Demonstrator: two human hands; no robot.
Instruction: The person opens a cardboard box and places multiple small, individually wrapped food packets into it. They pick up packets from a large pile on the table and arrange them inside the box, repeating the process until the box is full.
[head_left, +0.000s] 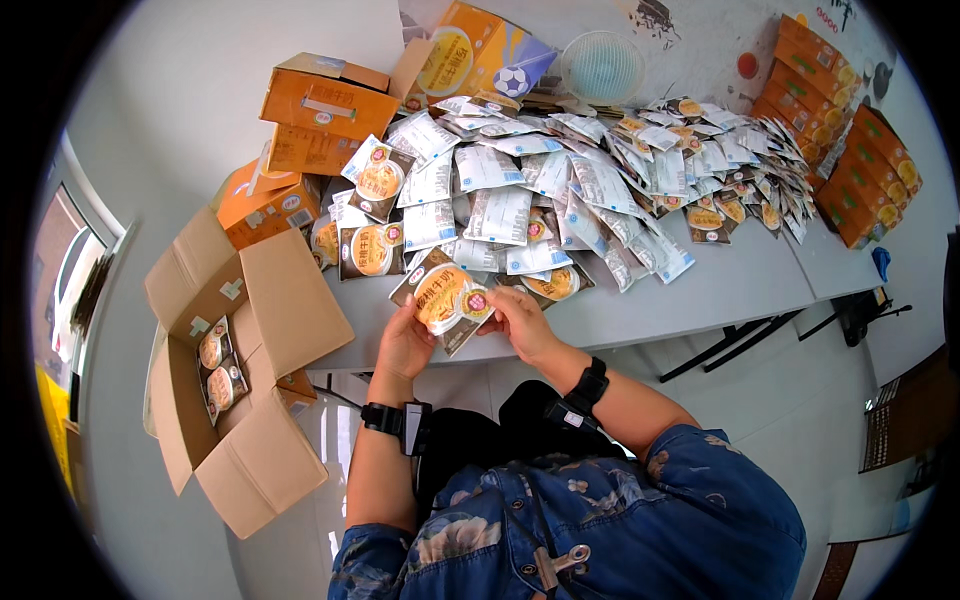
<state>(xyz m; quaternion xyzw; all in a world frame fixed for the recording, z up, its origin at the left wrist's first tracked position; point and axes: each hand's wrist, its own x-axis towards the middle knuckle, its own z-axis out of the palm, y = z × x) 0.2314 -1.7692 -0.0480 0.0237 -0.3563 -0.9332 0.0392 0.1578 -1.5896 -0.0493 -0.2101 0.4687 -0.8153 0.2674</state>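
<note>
A brown and orange food packet (444, 298) is held between both my hands at the front edge of the table, its printed face up. My left hand (407, 337) pinches its lower left corner, and my right hand (519, 321) grips its right edge. Beyond it lies a large heap of similar packets (495, 214), many with their white backs up. On the left stands an open cardboard box (289, 307) with its flaps spread; a few packets (221, 371) lie inside it against one side.
Orange printed cartons (322, 105) stand behind the heap on the left. More orange cartons (806, 90) are stacked at the far right of the grey table (622, 319). A round mesh basket (602, 67) is at the back. Black table legs (724, 349) show below the table.
</note>
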